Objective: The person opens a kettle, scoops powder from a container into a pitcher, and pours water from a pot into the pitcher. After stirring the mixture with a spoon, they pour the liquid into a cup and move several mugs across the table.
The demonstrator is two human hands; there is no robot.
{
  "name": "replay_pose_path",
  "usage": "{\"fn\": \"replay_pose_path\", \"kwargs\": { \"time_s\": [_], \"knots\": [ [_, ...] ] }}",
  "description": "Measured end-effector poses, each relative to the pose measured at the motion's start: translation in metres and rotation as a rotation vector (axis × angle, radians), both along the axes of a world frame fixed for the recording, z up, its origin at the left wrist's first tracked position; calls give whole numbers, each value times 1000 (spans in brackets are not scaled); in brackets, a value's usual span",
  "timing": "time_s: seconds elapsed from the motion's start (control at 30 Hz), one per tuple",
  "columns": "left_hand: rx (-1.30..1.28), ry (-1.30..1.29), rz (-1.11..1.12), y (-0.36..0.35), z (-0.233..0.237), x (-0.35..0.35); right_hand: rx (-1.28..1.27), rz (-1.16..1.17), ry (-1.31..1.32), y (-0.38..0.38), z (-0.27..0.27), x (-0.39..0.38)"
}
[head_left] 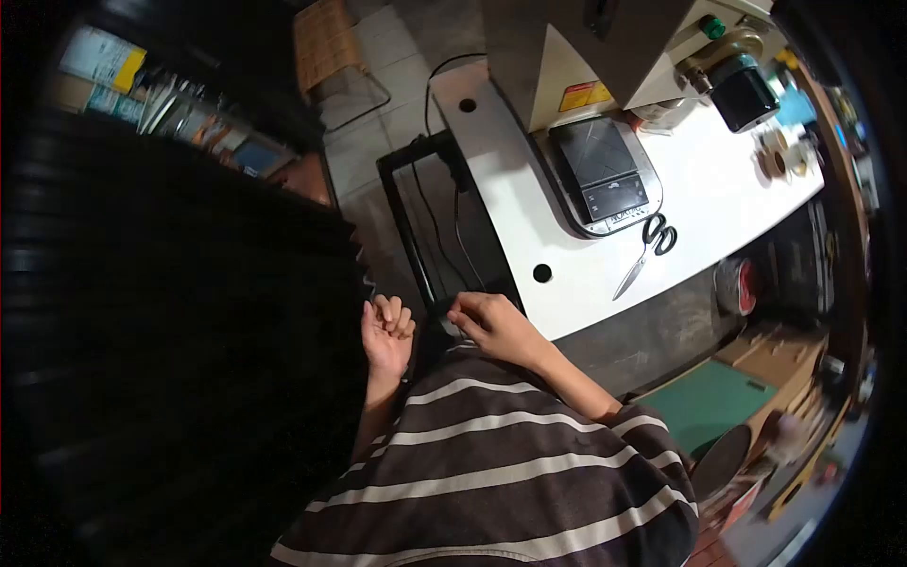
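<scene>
Both hands are in front of the striped shirt, near the left end of a white table (586,293). My left hand (388,335) is palm up with its fingers loosely curled and apart; nothing lies in it. To its right, my right hand (493,324) has its thumb and fingers bent towards each other beside the table's edge; whether anything small is between them cannot be made out. On the table, black-handled scissors (647,253) lie below a black digital scale (605,170). Neither hand touches them.
A machine with a dark cylindrical part (744,93) stands at the table's back. Black frame bars (411,231) and cables are left of the table. A wicker chair (326,42) stands farther off. A green board (709,402) and cardboard are at the lower right.
</scene>
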State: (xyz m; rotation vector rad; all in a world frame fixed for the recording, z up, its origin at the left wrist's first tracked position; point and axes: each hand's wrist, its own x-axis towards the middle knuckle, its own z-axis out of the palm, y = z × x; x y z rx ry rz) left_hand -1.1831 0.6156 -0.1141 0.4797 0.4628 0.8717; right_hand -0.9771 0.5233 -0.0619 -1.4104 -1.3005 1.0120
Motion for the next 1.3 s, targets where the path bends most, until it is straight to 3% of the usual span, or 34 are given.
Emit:
{"fn": "replay_pose_path", "kwargs": {
  "time_s": [0.2, 0.37, 0.4, 0.43, 0.57, 0.93, 1.23, 1.3],
  "knots": [
    [-198, -44, -328, 102, -24, 7, -139, -269, -41, 51, 3, -40],
    [-146, -44, -592, 170, -24, 6, -114, -527, -29, 84, 16, -79],
    [-151, -32, -614, 176, -26, 5, -218, -581, -7, 83, 21, -82],
    [-152, -28, -622, 182, -27, 3, -324, -633, 16, 82, 23, -87],
    [-138, -74, -677, 204, -18, 19, -261, -736, 44, 87, 15, -98],
    [-293, -247, -643, 245, 17, 48, -107, -659, 32, 118, 28, -73],
    [-219, -181, -763, 305, 20, 82, -168, -803, 3, 168, 22, -54],
    [-231, -159, -813, 329, 16, 90, -47, -849, 14, 194, 10, -52]
  ]
}}
